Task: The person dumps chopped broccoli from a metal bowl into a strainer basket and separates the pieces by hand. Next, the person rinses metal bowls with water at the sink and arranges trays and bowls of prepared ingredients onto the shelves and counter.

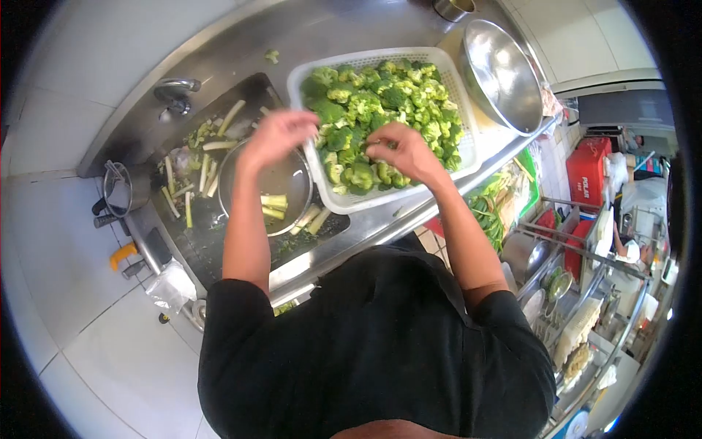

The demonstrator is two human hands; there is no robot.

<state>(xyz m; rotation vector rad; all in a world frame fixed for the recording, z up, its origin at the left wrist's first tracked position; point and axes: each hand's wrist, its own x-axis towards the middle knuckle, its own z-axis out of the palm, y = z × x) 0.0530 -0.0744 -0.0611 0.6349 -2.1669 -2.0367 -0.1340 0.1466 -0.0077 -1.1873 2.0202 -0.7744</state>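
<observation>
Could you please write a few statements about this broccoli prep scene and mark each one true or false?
1. The white basket holds broccoli florets. True.
2. Cut stalks lie in the sink's round bowl. True.
3. The left hand grips a knife. False: no knife shows in it; it hovers at the basket's left edge.
4. The large steel bowl is full of florets. False: it looks empty.
5. The right hand rests among the florets. True.
</observation>
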